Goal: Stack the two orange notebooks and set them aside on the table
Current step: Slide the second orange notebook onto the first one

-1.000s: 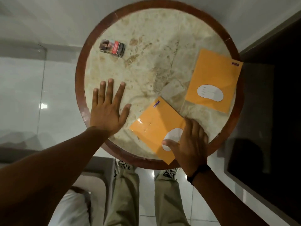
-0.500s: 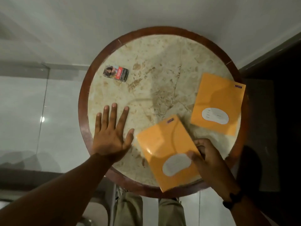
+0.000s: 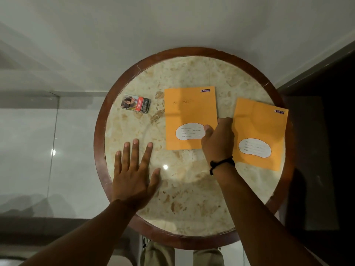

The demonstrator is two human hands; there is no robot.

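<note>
Two orange notebooks with white label patches lie apart on the round marble table [image 3: 192,204]. One orange notebook [image 3: 189,112] is near the table's middle, squared up. My right hand [image 3: 218,140] grips its right edge, thumb on the cover over the white label, fingers curled at the edge. The other orange notebook [image 3: 259,129] lies to the right, slightly tilted, near the table's right rim, untouched. My left hand [image 3: 134,169] rests flat on the marble at the left, fingers spread, holding nothing.
A small cigarette pack [image 3: 135,103] lies at the table's upper left. A dark wooden rim [image 3: 99,143] rings the marble. A dark cabinet or wall [image 3: 326,150] stands to the right; glossy floor tiles surround the table. My knees show below the near rim.
My right hand has carried the near notebook from the table's front edge up to the middle and turned it square. The left hand stayed flat; the camera view shifted.
</note>
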